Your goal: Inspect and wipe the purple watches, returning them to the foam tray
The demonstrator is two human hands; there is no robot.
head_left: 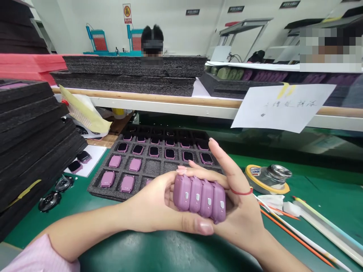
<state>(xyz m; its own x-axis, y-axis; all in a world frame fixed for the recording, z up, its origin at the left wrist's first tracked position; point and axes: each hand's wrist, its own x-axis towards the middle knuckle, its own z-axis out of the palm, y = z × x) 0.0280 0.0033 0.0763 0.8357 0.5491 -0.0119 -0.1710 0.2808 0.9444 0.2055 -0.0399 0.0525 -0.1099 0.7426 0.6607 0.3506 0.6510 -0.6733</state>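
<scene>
Several purple smartwatch cases [195,198] stand side by side in a row between my hands, above the front of the green table. My left hand [167,211] is closed round the left end, its thumb lying along the lower front. From the right, my right hand [241,204] cups the other end with its fingers behind the row; its thumb points up, off the cases. Just beyond is a black foam tray [153,168] with purple watches [154,151] showing dark screens in the farther rows. Purple watches [135,164] lie back side up in the nearer left slots.
Stacked black foam trays [28,143] rise at the left, with round dark parts [49,201] beside them. At right lie a glass jar with a metal top [279,173], a yellow tape roll [251,177] and orange sticks [295,236]. A shelf [159,102] crosses behind; people are beyond it.
</scene>
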